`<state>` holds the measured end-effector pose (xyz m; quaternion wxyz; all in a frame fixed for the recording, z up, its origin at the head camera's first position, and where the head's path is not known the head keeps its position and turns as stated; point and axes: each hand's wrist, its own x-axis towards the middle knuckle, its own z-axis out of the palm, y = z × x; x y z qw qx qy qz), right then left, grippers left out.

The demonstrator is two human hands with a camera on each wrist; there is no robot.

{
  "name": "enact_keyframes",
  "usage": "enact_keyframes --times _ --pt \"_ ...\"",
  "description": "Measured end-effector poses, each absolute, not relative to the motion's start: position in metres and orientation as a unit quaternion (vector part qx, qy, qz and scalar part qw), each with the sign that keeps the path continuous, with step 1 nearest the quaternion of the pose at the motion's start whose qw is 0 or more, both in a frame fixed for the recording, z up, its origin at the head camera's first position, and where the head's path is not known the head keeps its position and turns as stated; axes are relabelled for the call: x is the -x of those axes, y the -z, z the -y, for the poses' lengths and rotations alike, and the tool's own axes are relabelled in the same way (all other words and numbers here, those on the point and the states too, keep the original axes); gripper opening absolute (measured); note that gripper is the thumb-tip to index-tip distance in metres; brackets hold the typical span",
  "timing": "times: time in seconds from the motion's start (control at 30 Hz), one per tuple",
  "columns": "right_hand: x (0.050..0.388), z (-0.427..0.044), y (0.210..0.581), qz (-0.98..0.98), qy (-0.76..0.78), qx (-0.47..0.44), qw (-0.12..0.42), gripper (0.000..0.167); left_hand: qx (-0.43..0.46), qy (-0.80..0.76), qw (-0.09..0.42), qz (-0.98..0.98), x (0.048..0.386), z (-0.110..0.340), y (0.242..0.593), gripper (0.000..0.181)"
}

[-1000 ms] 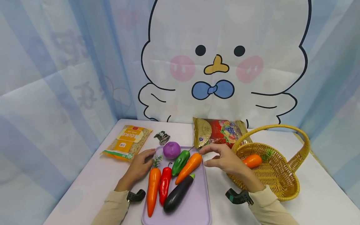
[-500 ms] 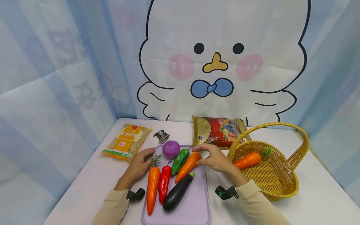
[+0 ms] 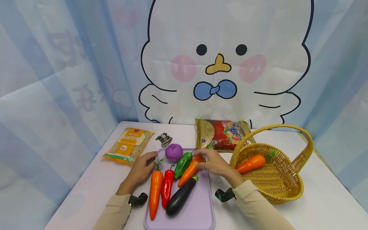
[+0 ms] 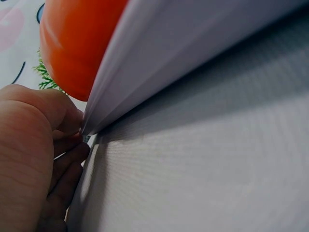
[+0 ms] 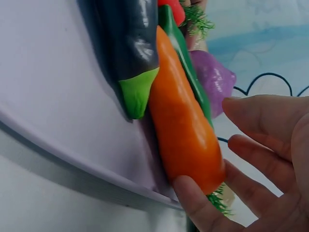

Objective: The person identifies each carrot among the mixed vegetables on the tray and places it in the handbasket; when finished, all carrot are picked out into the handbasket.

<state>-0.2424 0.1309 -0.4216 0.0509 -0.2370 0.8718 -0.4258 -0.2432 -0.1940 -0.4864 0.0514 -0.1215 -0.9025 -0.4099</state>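
My left hand (image 3: 141,171) rests beside the upper left edge of the lilac tray (image 3: 201,204), fingers loosely extended; in the left wrist view the thumb touches its rim. My right hand (image 3: 215,163) pinches the thick end of an orange carrot (image 5: 181,111) on the tray, thumb on one side and fingers on the other. Against that carrot lies a green pepper (image 3: 182,165), with an eggplant (image 3: 181,196) below. A red chili pepper (image 3: 167,188) and another carrot (image 3: 155,195) lie at the left. A purple onion (image 3: 173,152) sits at the tray's far end.
On the right stands a yellow wicker basket (image 3: 296,191) with a carrot (image 3: 253,163) inside and a tall arched handle. Behind the tray are a red and gold bag (image 3: 221,135) and a small dark packet (image 3: 164,140). A yellow grain bag (image 3: 129,145) lies at the left.
My right hand has moved left from beside the basket onto the carrot's thick end and closed its fingers there. The left hand has stayed at the tray's edge.
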Motion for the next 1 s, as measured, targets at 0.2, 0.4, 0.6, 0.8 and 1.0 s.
enact_keyframes --times 0.2,0.4,0.6,0.8,1.0 --pt "0.246 -0.127 0.428 -0.882 0.417 0.216 0.046 0.034 0.122 0.411 0.050 0.902 0.243 0.193 0.487 0.041" --pt "0.248 -0.124 0.431 -0.895 0.398 0.197 0.039 0.030 0.123 0.410 0.052 0.902 0.243 0.193 0.486 0.041" --pt "0.251 -0.123 0.433 -0.900 0.391 0.193 0.026 0.026 0.126 0.405 0.059 0.904 0.242 0.194 0.487 0.042" --pt "0.255 -0.126 0.437 -0.899 0.388 0.200 0.035 0.032 0.130 0.407 0.062 0.902 0.242 0.194 0.487 0.041" --pt "0.258 -0.130 0.439 -0.895 0.386 0.221 0.044 0.043 0.127 0.407 0.065 0.902 0.243 0.194 0.488 0.041"
